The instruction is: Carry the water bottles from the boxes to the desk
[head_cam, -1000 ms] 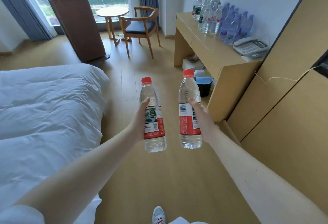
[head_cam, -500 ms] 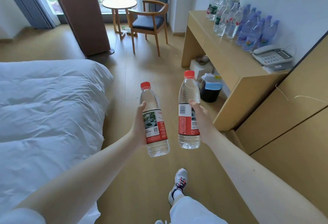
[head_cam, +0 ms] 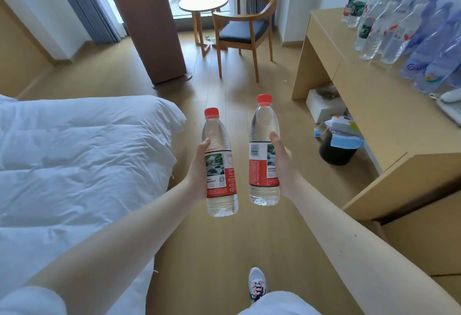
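Grip on both sides, mid-frame: left hand (head_cam: 199,172) wrapped round a clear red-capped plastic water bottle (head_cam: 219,165), right hand (head_cam: 283,165) gripping a second red-capped bottle (head_cam: 264,150) just beside it, both upright, not touching, above the wood floor (head_cam: 224,252). Light wooden desk (head_cam: 369,105) at right edge w/ more bottles (head_cam: 374,30) standing top right.

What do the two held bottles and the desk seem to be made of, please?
The left bottle and right bottle look like clear, glossy plastic: the floor shows through them; their caps are red, opaque, likely plastic too. The desk looks like pale wood-grain board, matt; solid wood or laminate cannot be told.
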{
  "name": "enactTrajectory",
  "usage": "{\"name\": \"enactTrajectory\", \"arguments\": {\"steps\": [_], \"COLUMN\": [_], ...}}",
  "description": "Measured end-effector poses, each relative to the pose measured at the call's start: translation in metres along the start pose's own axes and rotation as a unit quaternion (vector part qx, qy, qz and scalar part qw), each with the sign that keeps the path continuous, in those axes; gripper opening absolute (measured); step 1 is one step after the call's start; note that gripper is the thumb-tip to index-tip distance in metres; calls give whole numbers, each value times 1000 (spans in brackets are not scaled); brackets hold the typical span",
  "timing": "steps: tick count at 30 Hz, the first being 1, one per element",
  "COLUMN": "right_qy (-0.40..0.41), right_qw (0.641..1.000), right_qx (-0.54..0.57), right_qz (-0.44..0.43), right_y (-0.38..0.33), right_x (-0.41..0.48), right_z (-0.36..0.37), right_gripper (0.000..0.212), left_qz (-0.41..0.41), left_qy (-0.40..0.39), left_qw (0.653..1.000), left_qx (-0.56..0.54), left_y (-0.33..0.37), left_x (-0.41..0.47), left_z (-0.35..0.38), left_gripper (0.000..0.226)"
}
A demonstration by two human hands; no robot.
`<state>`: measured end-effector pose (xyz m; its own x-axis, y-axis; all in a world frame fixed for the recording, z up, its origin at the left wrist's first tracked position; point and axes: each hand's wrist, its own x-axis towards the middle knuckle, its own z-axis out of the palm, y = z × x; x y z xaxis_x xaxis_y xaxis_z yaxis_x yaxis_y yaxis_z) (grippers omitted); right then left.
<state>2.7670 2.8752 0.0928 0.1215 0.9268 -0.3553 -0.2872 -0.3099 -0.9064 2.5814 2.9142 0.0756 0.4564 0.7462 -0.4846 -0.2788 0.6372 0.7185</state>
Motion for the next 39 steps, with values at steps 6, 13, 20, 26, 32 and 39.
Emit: {"name": "enactTrajectory", "arguments": {"steps": [6, 13, 20, 26, 32, 39], "right_qy": [0, 38, 89, 131, 154, 173], "right_qw": [1000, 998, 995, 990, 987, 985], "right_qx": [-23, -44, -48, -53, -36, -25], "right_qz": [-13, -21, -27, -3, -2, 0], "right_y": [-32, -56, -84, -100, -118, -133], "right_x": [67, 118, 178, 244, 297, 336], "right_z": [-16, -27, -29, -14, 13, 14], "right_gripper": [41, 44, 57, 61, 48, 49], "left_qz": [4, 18, 0, -35, -49, -62], "left_qy": [-40, -54, -66, -87, -114, -119], "left_qw": [999, 998, 998, 995, 992, 990], "left_qx": [-37, -17, 20, 35, 11, 32], "left_y": [34, 60, 104, 152, 199, 226], "left_x": [59, 116, 188, 250, 304, 351], "left_z": [13, 22, 23, 4, -17, -20], "left_gripper": [71, 45, 42, 48, 53, 45]}}
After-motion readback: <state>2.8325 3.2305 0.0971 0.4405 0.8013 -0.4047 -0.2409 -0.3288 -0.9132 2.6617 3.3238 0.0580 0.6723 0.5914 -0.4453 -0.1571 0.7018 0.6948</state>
